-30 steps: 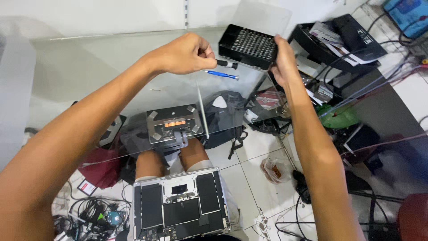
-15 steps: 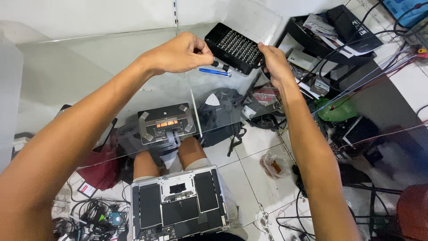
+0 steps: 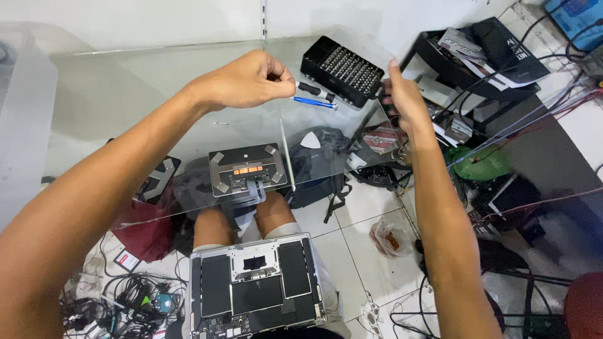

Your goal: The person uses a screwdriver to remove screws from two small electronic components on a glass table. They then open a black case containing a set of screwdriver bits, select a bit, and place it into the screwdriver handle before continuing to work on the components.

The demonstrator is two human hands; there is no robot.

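left hand [image 3: 248,80]: fingers curled shut on black-handled screwdriver [image 3: 315,91], tip side toward blue pen [image 3: 312,102] | right hand [image 3: 402,100]: fingers closed on edge of black bit case [image 3: 342,70] just left of them | risk: tilted case may spill bits over glass table [image 3: 125,94] edge
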